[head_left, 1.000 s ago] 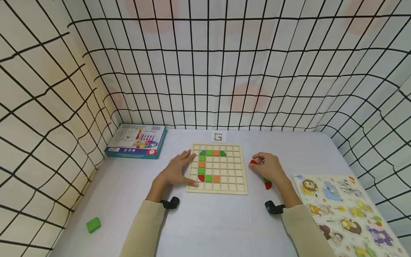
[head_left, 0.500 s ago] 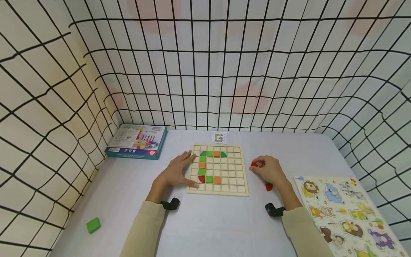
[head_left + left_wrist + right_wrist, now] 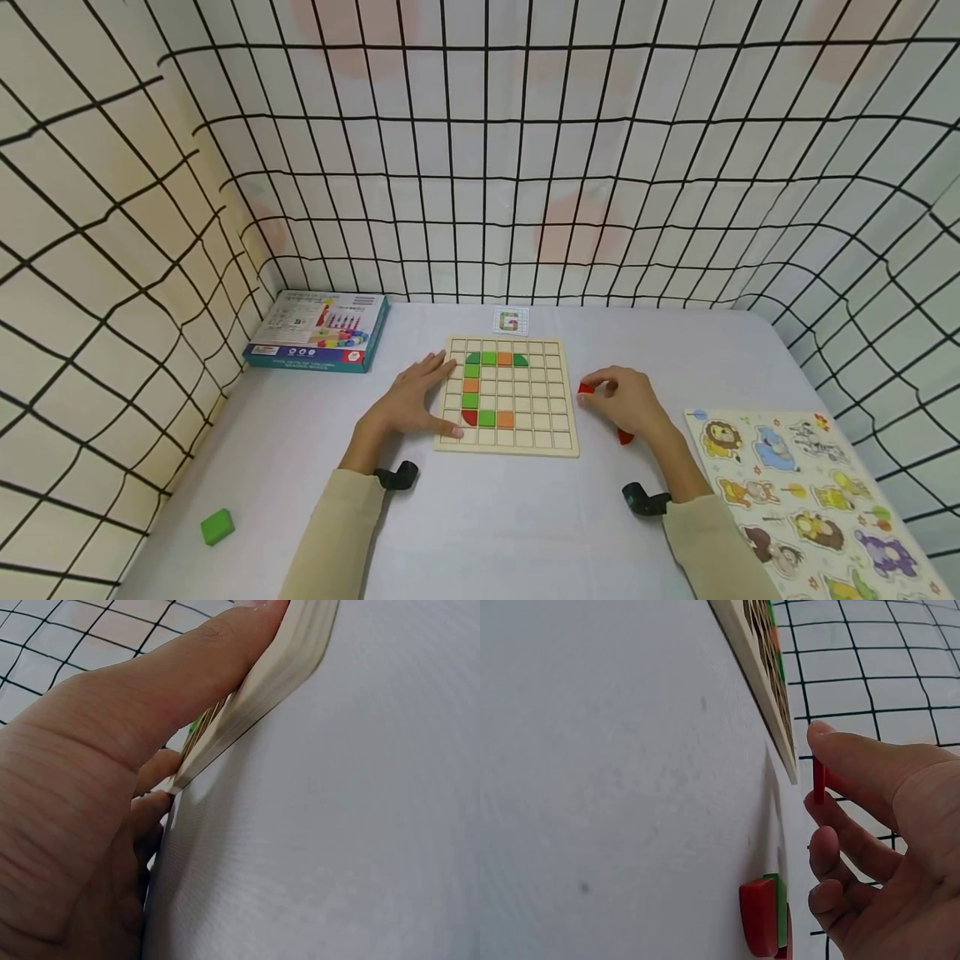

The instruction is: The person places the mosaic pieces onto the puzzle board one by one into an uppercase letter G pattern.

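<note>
A wooden grid board (image 3: 551, 443) lies in the middle of the white table, with green, orange and red tiles (image 3: 487, 417) set in a partial G shape. My left hand (image 3: 412, 402) rests flat on the board's left edge, thumb along its rim (image 3: 292, 652). My right hand (image 3: 626, 402) is just right of the board and pinches a small red tile (image 3: 586, 388) (image 3: 819, 780) lifted off the table. More red and green tiles (image 3: 765, 915) (image 3: 624, 436) lie on the table under that hand.
A small pattern card (image 3: 512, 321) lies behind the board. A blue box (image 3: 315, 332) sits at the back left, a green block (image 3: 217, 526) at the front left, an animal puzzle board (image 3: 806, 492) at the right. Gridded cloth walls enclose the table.
My right hand has lifted slightly and shifted left toward the board with the red tile between its fingers. The left hand has stayed put.
</note>
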{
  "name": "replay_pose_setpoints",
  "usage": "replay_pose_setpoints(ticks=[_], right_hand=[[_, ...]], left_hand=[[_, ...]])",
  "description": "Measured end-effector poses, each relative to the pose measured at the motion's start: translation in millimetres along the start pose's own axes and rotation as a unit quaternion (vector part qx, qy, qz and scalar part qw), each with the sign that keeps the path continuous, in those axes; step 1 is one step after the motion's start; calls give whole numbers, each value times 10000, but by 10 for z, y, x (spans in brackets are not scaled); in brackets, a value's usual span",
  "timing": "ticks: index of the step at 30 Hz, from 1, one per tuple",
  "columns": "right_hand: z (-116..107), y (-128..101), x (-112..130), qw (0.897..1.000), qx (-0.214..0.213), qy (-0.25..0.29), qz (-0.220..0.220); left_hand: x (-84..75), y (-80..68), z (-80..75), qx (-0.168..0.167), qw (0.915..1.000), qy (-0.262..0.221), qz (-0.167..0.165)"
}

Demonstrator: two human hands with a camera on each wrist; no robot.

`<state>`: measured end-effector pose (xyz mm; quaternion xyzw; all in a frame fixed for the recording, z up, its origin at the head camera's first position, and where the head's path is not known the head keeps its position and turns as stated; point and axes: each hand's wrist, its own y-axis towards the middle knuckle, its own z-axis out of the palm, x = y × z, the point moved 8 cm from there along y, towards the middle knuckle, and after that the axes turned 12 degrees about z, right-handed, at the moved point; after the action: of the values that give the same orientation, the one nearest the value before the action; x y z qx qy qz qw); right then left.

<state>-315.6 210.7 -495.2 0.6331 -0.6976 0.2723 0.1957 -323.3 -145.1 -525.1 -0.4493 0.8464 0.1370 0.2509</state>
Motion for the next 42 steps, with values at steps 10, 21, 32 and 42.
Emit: replay_pose_setpoints(ticks=[10,21,32,42], right_hand=[[66,-97,170,9994,167,281,-144],[242,-180,381,9969,368,422,-547],[399,-228,544,9922,675,608,-856],[580,-237,641,9897,935,413,-1005]], left_hand=[[-11,2,-5,-14,10000,-15,-8],[-23,1,6,5,9999,43,134],[-30,-1,-8,-14,9999,74,142],[-39,-5,-13,25,9998,65,162]])
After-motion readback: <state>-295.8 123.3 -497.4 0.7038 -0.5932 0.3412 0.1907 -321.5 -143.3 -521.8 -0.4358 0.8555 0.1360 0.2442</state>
